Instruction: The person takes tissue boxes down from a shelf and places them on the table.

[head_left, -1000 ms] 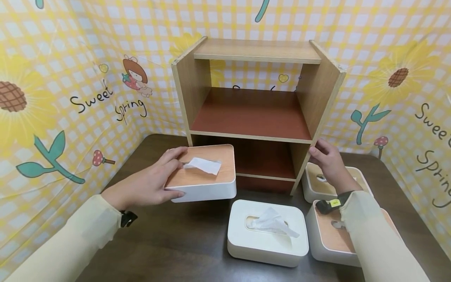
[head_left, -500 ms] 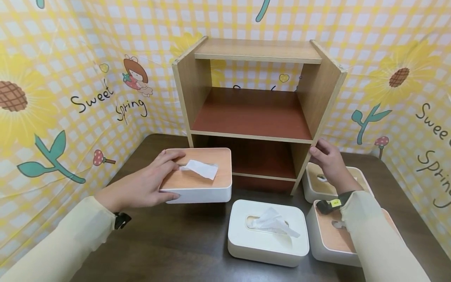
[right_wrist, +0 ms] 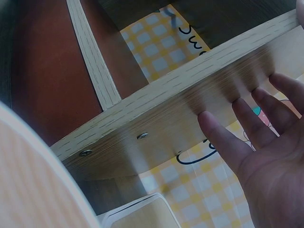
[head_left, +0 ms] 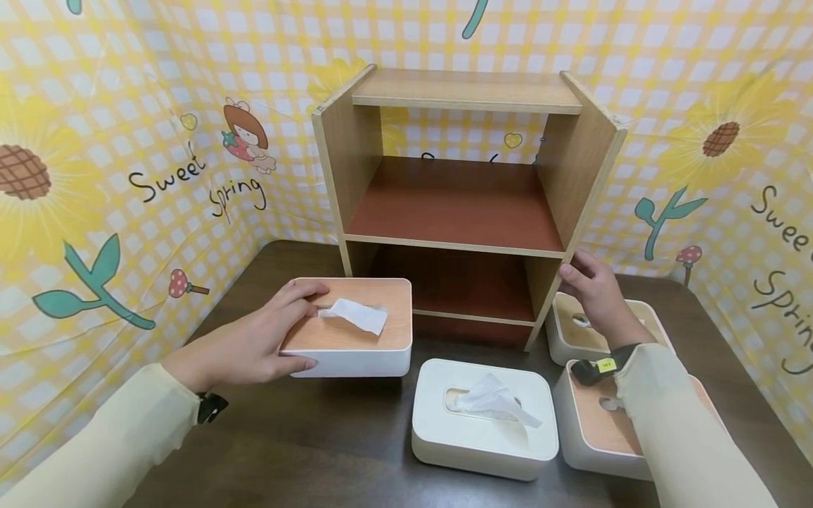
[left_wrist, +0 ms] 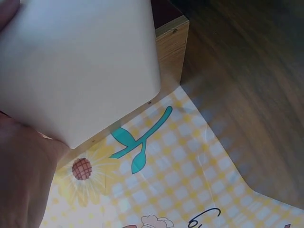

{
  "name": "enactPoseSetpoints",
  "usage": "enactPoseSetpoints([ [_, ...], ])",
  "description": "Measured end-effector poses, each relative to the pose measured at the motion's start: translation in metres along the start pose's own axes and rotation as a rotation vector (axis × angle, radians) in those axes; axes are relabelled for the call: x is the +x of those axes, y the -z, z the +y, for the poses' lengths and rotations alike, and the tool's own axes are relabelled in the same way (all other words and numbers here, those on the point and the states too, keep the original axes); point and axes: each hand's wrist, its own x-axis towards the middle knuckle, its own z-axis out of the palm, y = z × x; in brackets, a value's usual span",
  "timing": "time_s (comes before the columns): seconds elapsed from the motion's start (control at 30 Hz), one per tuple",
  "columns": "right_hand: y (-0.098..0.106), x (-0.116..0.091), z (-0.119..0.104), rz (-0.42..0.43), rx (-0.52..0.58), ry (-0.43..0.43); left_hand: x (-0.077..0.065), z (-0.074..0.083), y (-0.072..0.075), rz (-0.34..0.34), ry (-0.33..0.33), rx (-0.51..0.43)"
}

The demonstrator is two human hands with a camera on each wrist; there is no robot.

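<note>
My left hand (head_left: 263, 335) grips a white tissue box (head_left: 346, 362) with a wood-look lid by its left end, thumb along the front wall and fingers over the lid. A tissue sticks out of its slot. The box is held in front of the lower left part of a wooden shelf unit (head_left: 454, 204); its pale underside or wall (left_wrist: 85, 61) fills much of the left wrist view. My right hand (head_left: 593, 293) touches the unit's right side panel, its straight fingers (right_wrist: 223, 140) against the outer face and its thumb at the front edge.
An all-white tissue box (head_left: 466, 451) stands on the dark table (head_left: 305, 451) before the unit. To its right are a tissue box with an orange wood-look lid (head_left: 597, 416), partly under the right forearm, and a paler-lidded one (head_left: 641, 317) behind. Checked cloth (head_left: 203, 56) covers the walls.
My left hand has carried the wood-lidded tissue box left and lower, back from the shelf unit. The right hand stays on the side panel.
</note>
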Motion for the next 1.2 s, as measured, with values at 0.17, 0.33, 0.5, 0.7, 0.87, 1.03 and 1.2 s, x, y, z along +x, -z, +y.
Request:
enactPoseSetpoints([
  [0.17, -0.001, 0.0, 0.0, 0.005, 0.009, -0.003, -0.004, 0.001, -0.002, -0.007, 0.019, -0.013],
  [0.33, -0.001, 0.0, -0.001, -0.009, 0.009, -0.001, -0.009, 0.001, -0.005, -0.014, 0.037, -0.038],
  [0.5, -0.002, 0.0, 0.0, -0.01, 0.014, -0.002, -0.014, -0.002, -0.009, -0.002, 0.039, -0.059],
  [0.7, -0.002, -0.001, -0.001, 0.006, 0.021, -0.004, -0.017, -0.003, -0.013, 0.023, 0.002, -0.059],
  [0.87, -0.002, 0.0, -0.001, -0.001, 0.024, -0.004, -0.018, -0.004, -0.015, 0.029, 0.01, -0.061],
  [1.03, -0.002, 0.0, 0.0, 0.001, 0.022, -0.005, -0.021, -0.002, -0.018, 0.032, 0.025, -0.069],
  [1.2, -0.001, 0.0, 0.001, -0.006, 0.029, 0.0, -0.024, -0.002, -0.021, 0.022, 0.053, -0.07],
])
